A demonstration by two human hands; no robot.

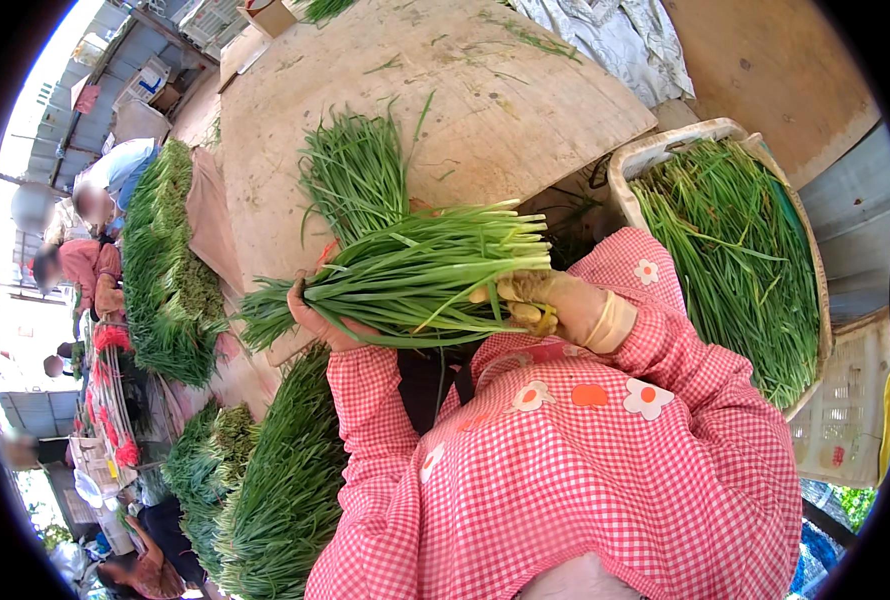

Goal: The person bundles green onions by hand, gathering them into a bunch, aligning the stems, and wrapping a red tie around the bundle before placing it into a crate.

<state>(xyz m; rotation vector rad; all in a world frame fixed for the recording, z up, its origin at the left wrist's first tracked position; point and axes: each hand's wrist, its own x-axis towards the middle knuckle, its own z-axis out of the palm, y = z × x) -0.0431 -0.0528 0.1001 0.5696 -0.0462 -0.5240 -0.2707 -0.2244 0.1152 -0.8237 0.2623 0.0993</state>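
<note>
A thick bunch of garlic chives (415, 265) lies sideways across my hands, its pale stem ends to the right and its green leaves to the left. My left hand (320, 318), bare, is closed around the leafy part from below. At the stem end my right hand (540, 300), in a dirty yellowish glove, has its fingers curled against the lower stems. A few yellowed leaves hang by those fingers. Just beyond, another bunch of chives (355, 175) rests on the wooden board (525, 130). Something red shows beside my left hand, partly hidden by leaves.
At the right stands a white plastic crate (622, 190) full of chives. Long piles of chives (285, 480) lie at my left, with another pile (165, 270) farther off. A silvery sheet (625, 45) lies beyond the board. Several people are at the far left near red ties (115, 338).
</note>
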